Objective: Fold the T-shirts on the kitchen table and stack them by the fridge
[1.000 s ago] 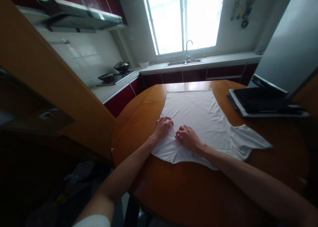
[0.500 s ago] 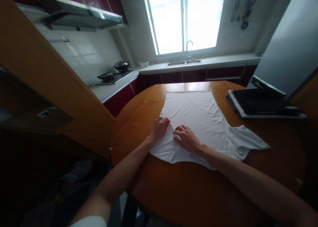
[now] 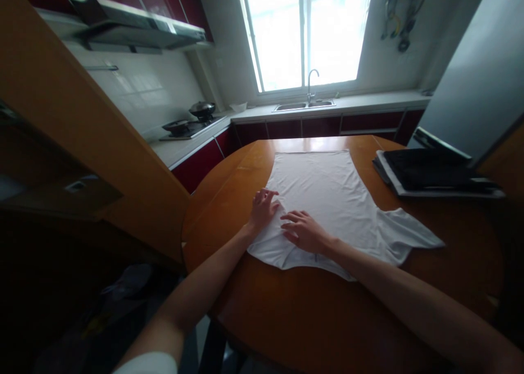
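A white T-shirt (image 3: 327, 194) lies spread flat on a round wooden table (image 3: 311, 308), its hem toward the window and one sleeve sticking out to the right. My left hand (image 3: 262, 208) rests on the shirt's near left part, fingers stretched out on the cloth. My right hand (image 3: 301, 231) lies flat just beside it on the shirt, fingers spread and pointing left. Neither hand grips the fabric. The left sleeve appears folded in under my hands.
A stack of folded dark and grey clothes (image 3: 429, 172) sits on the table's right side. Behind the table runs a counter with a sink and tap (image 3: 305, 104) under a bright window, and a stove with pans (image 3: 188, 124) at left. A wooden panel (image 3: 82, 144) stands close on the left.
Both hands have gone from curled on the cloth to flat with fingers spread. My right hand has slid a little to the left and toward me.
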`<state>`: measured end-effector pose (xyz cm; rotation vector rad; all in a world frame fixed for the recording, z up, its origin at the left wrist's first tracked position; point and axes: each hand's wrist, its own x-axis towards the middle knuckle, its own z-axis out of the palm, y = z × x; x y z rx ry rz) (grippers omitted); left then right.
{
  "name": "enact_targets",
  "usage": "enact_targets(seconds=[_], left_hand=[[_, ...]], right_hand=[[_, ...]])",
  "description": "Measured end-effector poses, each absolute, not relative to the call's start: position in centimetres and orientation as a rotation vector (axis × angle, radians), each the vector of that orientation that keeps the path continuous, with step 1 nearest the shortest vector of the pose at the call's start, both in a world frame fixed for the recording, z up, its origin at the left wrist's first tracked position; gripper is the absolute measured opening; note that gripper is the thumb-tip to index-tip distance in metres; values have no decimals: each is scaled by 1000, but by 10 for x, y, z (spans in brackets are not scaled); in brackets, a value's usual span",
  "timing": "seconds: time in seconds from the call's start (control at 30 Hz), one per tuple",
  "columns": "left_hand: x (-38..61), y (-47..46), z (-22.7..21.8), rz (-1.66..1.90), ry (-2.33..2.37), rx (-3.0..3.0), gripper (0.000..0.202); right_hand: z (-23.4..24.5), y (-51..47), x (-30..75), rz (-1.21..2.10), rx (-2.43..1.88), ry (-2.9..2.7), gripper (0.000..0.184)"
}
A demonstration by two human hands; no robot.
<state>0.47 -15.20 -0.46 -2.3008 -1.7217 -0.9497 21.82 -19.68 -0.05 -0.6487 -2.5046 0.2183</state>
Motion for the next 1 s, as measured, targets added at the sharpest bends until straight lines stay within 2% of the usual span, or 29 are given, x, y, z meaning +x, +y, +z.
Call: enact_targets(seconds=[0.13, 0.23, 0.47, 0.83, 1.0], left_hand=[[3, -151, -4, -958, -1760, -2489, 13], [3, -150, -6, -907, -1726, -2557, 16], [5, -152, -6, -872, -1643, -2572, 21], [2, -146, -7, -852, -1611, -2681, 46], [6, -146, -7, -823, -1646, -2696, 51]], right_hand=[[1, -197, 217, 241, -591, -2518, 19], [3, -198, 217, 232, -611, -2466, 25], [5, -199, 217, 253, -594, -2498, 21], [17, -194, 221, 259, -628, -2508, 21], [51, -184, 244, 246, -854, -2231, 20]])
